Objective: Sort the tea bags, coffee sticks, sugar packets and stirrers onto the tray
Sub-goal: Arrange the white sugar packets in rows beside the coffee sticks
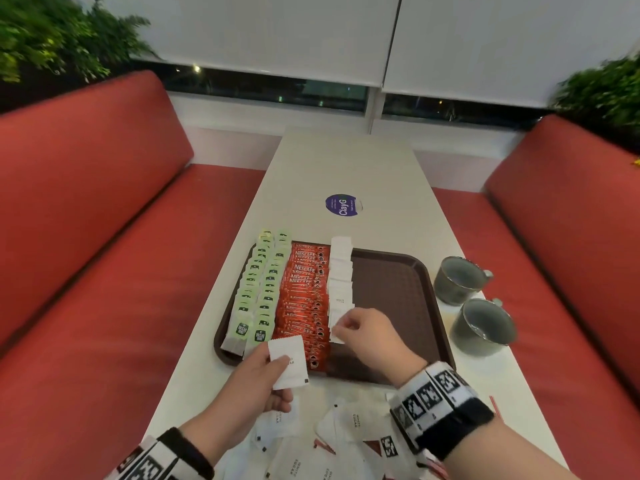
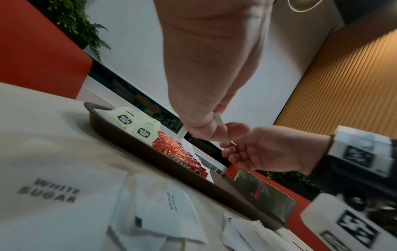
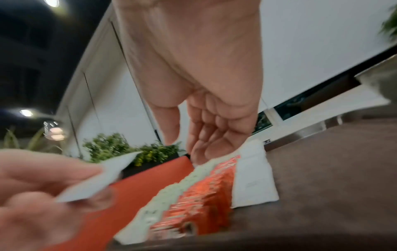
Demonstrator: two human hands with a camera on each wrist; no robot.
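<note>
A brown tray [image 1: 398,289] holds two columns of green tea bags [image 1: 258,289], a column of red coffee sticks [image 1: 304,296] and a column of white sugar packets [image 1: 341,271]. Near the tray's front edge, my left hand [image 1: 282,379] pinches one white sugar packet [image 1: 289,355], also visible in the right wrist view [image 3: 103,178]. My right hand [image 1: 346,323] hovers over the near end of the sugar column. Its fingertips [image 3: 199,158] touch the top packets and the thumb stands apart. Loose sugar packets [image 1: 346,427] lie on the table in front of me.
Two grey mugs [image 1: 457,278] [image 1: 485,327] stand right of the tray. The tray's right half is bare. A round purple sticker [image 1: 342,205] lies further up the white table. Red-striped stirrers [image 1: 495,403] peek out by my right wrist. Red benches flank the table.
</note>
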